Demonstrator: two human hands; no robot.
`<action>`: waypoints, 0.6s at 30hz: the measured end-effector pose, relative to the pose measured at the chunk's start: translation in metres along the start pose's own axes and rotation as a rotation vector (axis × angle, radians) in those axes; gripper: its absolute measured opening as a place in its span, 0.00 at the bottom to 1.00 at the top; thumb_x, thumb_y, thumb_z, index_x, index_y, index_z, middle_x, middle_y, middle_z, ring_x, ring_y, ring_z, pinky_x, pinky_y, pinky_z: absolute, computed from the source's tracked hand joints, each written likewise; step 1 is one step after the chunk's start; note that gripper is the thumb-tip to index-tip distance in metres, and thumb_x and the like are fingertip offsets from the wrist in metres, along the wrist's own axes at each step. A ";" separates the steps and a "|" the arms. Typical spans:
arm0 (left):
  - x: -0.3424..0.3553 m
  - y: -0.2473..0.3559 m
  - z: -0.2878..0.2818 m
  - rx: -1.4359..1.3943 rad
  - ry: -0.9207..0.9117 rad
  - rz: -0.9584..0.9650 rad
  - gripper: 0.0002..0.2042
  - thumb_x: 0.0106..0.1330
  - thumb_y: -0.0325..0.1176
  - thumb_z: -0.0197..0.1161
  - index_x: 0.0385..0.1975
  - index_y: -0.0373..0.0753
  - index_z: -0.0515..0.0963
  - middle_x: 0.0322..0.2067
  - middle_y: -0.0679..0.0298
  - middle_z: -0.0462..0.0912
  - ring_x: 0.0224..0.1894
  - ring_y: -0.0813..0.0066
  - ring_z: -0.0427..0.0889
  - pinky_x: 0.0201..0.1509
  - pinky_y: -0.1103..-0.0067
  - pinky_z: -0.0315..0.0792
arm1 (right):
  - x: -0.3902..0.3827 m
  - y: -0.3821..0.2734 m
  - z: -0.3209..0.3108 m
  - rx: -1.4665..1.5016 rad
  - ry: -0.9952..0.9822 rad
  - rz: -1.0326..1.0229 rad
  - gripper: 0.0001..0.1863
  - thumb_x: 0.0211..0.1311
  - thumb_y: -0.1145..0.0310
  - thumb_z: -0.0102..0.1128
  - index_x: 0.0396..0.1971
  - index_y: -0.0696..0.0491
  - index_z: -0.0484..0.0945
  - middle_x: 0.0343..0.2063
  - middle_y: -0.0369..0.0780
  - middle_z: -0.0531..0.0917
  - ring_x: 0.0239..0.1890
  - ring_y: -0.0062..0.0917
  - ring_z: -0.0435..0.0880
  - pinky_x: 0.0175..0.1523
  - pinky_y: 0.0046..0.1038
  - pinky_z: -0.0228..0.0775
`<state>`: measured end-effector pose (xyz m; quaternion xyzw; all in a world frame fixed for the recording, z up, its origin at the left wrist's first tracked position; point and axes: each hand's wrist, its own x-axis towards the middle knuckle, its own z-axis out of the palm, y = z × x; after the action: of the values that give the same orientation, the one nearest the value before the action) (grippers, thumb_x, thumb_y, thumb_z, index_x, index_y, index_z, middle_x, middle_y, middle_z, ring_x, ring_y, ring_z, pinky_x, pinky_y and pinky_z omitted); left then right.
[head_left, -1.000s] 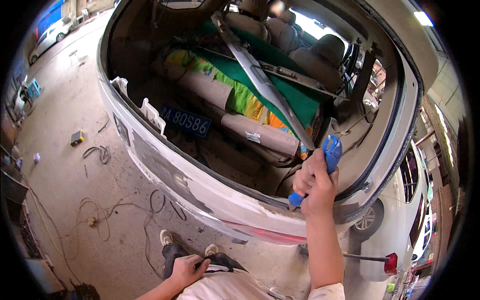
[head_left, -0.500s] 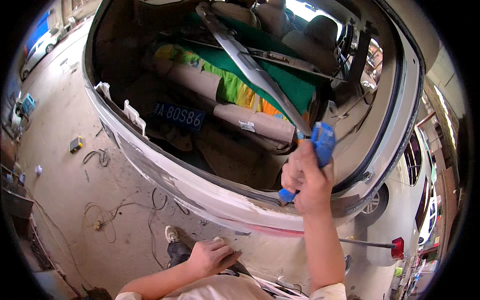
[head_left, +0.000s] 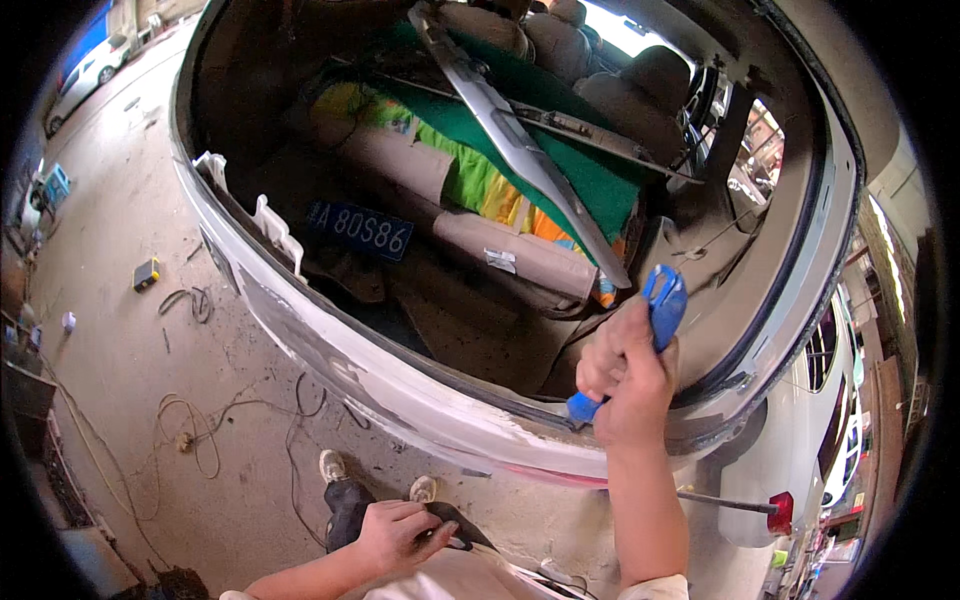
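My right hand (head_left: 632, 385) is wrapped round a blue block-like hand tool (head_left: 667, 305). One end of the tool stands above the fist and the other shows below it; the middle is covered by my fingers. The lower end is near the rear edge of a white car body (head_left: 440, 405), where bare and scuffed paint patches show. My left hand (head_left: 402, 535) is held low in front of my body, apart from the car. Its fingers are loosely bent with the thumb apart, and I see nothing held in it.
Inside the car's rear opening lie a blue licence plate (head_left: 360, 232), a silver trim strip (head_left: 520, 150), a green sheet (head_left: 570, 150) and a beige roll (head_left: 515, 250). Cables (head_left: 205, 430) and a yellow-black box (head_left: 147, 274) are on the floor. A dark rod (head_left: 725, 500) sticks out at right.
My right hand with the blue tool has shifted slightly right and down in view, the tool's upper end turning a little. My left hand has moved slightly down and left. The view has shifted too.
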<state>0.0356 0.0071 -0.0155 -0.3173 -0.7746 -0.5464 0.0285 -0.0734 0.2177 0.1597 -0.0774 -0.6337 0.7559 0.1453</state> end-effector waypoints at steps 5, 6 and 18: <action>-0.001 0.005 -0.008 0.056 -0.021 0.049 0.09 0.48 0.30 0.71 0.18 0.41 0.74 0.12 0.67 0.69 0.13 0.69 0.71 0.16 0.77 0.65 | 0.032 0.022 0.049 0.188 -0.101 0.090 0.19 0.65 0.55 0.52 0.17 0.45 0.63 0.08 0.28 0.59 0.07 0.15 0.55 0.15 0.20 0.48; 0.001 0.010 -0.012 0.080 -0.012 0.078 0.09 0.47 0.30 0.71 0.18 0.41 0.74 0.12 0.68 0.69 0.13 0.70 0.71 0.15 0.78 0.65 | 0.038 0.033 0.081 -0.039 -0.080 0.027 0.18 0.64 0.53 0.54 0.18 0.45 0.64 0.07 0.28 0.61 0.07 0.15 0.57 0.15 0.19 0.50; 0.097 0.041 -0.004 0.254 0.232 0.355 0.14 0.48 0.37 0.72 0.14 0.45 0.70 0.13 0.71 0.69 0.14 0.74 0.72 0.16 0.78 0.64 | 0.009 -0.041 0.001 0.159 -0.218 -0.073 0.24 0.65 0.42 0.43 0.22 0.49 0.63 0.10 0.29 0.57 0.09 0.14 0.53 0.16 0.19 0.48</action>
<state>-0.0215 0.0570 0.0580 -0.3774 -0.7608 -0.4636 0.2526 -0.0771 0.2259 0.2003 0.0399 -0.5864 0.8017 0.1086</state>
